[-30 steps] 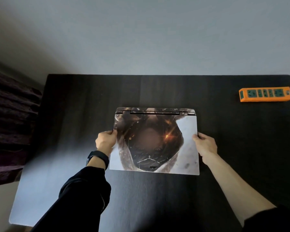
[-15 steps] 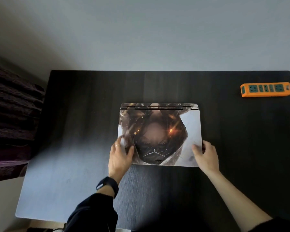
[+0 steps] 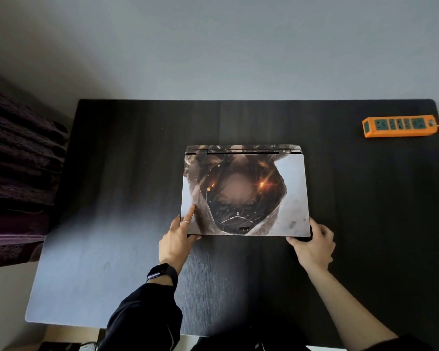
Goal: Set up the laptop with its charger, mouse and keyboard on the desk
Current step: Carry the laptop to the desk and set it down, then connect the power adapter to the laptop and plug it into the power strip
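Observation:
A shut laptop (image 3: 246, 171) with a picture skin on its lid lies flat in the middle of the black desk (image 3: 127, 173), hinge toward the wall. My left hand (image 3: 176, 240) is at the near left corner. Its index finger lies straight on the lid and its thumb sits against the front edge. My right hand (image 3: 313, 245) grips the near right corner, fingers curled round the side and thumb at the front edge. No charger, mouse or keyboard is in view.
An orange power strip (image 3: 398, 126) lies at the far right corner of the desk. Dark folded fabric (image 3: 18, 173) is stacked beside the desk's left edge. A pale wall runs behind the desk.
The laptop went from held by its two sides to lying flat on the desk. Both hands slid from the sides to the near corners; the left palm has drawn back off the lid.

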### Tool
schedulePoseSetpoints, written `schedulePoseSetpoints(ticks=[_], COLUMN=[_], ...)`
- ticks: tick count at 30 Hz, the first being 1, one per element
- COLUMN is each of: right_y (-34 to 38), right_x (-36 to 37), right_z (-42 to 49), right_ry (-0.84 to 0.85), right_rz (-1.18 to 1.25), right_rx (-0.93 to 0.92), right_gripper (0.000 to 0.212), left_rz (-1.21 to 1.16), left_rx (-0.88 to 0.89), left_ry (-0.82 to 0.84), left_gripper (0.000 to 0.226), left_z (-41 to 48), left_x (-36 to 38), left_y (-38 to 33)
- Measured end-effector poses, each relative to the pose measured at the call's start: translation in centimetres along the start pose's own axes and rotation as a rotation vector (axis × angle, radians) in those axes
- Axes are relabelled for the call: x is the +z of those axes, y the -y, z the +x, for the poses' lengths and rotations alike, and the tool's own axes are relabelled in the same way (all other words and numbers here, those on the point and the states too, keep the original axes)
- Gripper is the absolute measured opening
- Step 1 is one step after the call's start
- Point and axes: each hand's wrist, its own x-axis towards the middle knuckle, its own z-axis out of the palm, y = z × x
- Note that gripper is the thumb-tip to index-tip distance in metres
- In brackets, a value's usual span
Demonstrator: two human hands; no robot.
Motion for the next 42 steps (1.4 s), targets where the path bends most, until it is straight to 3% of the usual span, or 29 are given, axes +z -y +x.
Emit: schedulePoseSetpoints(ticks=[10, 19, 23, 31, 36, 42], right_y=[0.9, -0.4, -2.6, -3.0, -0.6, -0.5], right_x=[0.2, 0.6, 2.5, 6.2, 8.0, 10.2], right_z=[0.6, -1.7, -6.7, -16.5, -21.8, -26.4], right_ry=[0.016, 0.014, 0.058, 0.344, 0.477, 0.765], right_rz=[-0.103, 0.012, -0.049, -0.127, -0.164, -0.247], right_rx=[0.049, 0.034, 0.020, -0.386, -0.743, -0.955], right_gripper=[0.080, 0.092, 0.082, 0.033, 0.022, 0.017], left_rz=[0.140, 0.016, -0.093, -0.208, -0.327, -0.493], left_rx=[0.038, 0.002, 0.007, -0.067, -0.189, -0.480], left_ry=[-0.067, 0.023, 0.083, 0.123, -0.029, -0.268], left_gripper=[0.092, 0.085, 0.082, 0.052, 0.044, 0.033], left_z=[1.6, -1.9, -6.4, -15.0, -19.8, -29.9], left_x=[-0.5, -0.1, 1.6, 4.2, 4.4, 6.2], left_y=[-0.1, -0.1, 1.1, 3.2, 6.0, 9.2])
